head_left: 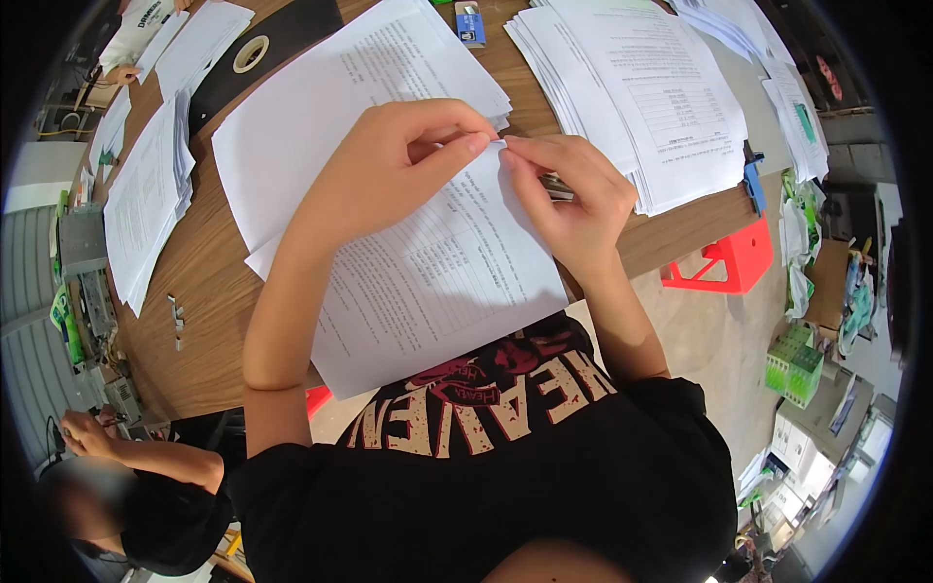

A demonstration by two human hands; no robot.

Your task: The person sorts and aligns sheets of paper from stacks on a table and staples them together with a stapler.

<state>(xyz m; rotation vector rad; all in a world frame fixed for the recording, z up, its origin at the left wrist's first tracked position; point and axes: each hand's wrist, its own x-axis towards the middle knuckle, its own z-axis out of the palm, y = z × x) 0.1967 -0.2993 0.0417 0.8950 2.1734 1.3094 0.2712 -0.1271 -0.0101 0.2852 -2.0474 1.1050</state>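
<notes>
A stack of printed sheets (428,282) lies at the table's front edge, partly over another stack of printed paper (292,117). My left hand (384,160) arches over the sheets, its thumb and forefinger pinched at their upper right edge. Close beside it, my right hand (578,199) pinches the same edge of paper between thumb and fingers. The fingertips of both hands nearly meet there, around a small white bit of paper. A small shiny metallic thing (556,187) shows beneath my right fingers; its kind is mostly hidden.
More printed stacks lie right (671,107) and left (151,194). A tape roll (251,54) rests on a black sheet; a blue small box (469,24) is at the back. A red stool (724,257) stands beyond the table. Another person's arm (146,452) is at lower left.
</notes>
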